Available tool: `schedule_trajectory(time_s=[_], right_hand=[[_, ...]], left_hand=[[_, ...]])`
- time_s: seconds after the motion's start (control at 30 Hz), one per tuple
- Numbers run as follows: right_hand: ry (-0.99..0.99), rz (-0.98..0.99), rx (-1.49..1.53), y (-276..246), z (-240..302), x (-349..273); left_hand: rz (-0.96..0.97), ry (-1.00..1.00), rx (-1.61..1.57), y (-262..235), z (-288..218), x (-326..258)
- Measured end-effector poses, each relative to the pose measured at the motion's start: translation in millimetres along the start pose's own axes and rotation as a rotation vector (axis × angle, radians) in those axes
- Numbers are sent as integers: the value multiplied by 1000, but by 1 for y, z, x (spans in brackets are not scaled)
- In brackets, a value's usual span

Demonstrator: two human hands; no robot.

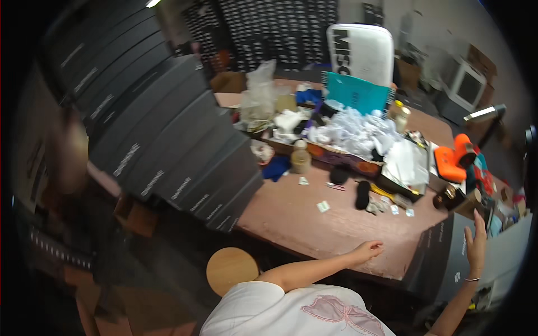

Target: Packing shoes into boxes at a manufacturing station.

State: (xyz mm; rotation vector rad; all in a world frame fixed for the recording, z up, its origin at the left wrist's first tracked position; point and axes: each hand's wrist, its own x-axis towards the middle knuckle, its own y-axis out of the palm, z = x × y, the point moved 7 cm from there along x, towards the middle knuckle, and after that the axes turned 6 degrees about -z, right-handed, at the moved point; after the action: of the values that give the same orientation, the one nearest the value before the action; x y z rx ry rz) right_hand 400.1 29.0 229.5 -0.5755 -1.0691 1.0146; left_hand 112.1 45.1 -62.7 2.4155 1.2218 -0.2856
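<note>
My left hand (367, 252) hovers over the near edge of the pinkish-brown table (302, 210). Its fingers curl loosely, and nothing shows in them. On the right, my right hand (476, 243) is raised with fingers stretched out and apart, holding nothing visible. It is beside dark grey shoe boxes (440, 246) at the table's right end; whether it touches them I cannot tell. Ahead of my left hand lie a black oblong item (362, 195), small white packets (323, 206) and a glue-like bottle (300, 157) with yellowish contents.
Tall stacks of dark shoe boxes (168, 140) rise at the left. An open box holds crumpled white paper (358, 131); a teal box panel (357, 92) stands behind it. An orange tool (451, 159) sits far right. A round wooden stool (232, 271) stands near my left elbow.
</note>
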Motion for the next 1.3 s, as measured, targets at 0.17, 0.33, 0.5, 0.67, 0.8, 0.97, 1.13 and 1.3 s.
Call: schedule_trajectory(time_s=[0.17, 0.33, 0.5, 0.67, 0.8, 0.97, 1.13, 1.3], right_hand=[[-913, 24, 373, 75, 429, 40], [-1695, -328, 553, 41, 699, -53], [-1695, -520, 13, 109, 793, -69], [-1616, -605, 413, 76, 693, -47], [-1284, -494, 266, 96, 532, -20], [-818, 359, 558, 163, 371, -70], [-896, 522, 469, 230, 303, -156], [-620, 612, 408, 296, 247, -177]], left_hand=[[-260, 268, 174, -88, -20, -112], [-513, 294, 166, -154, -20, -185], [-572, 412, 248, -189, -31, -217], [-667, 636, -192, -219, -88, -285], [-367, 927, -508, -221, -151, -341], [370, 1182, -756, -178, -160, -341], [-408, 608, -875, -192, -21, -265], [-917, 126, -375, -246, 71, -165]])
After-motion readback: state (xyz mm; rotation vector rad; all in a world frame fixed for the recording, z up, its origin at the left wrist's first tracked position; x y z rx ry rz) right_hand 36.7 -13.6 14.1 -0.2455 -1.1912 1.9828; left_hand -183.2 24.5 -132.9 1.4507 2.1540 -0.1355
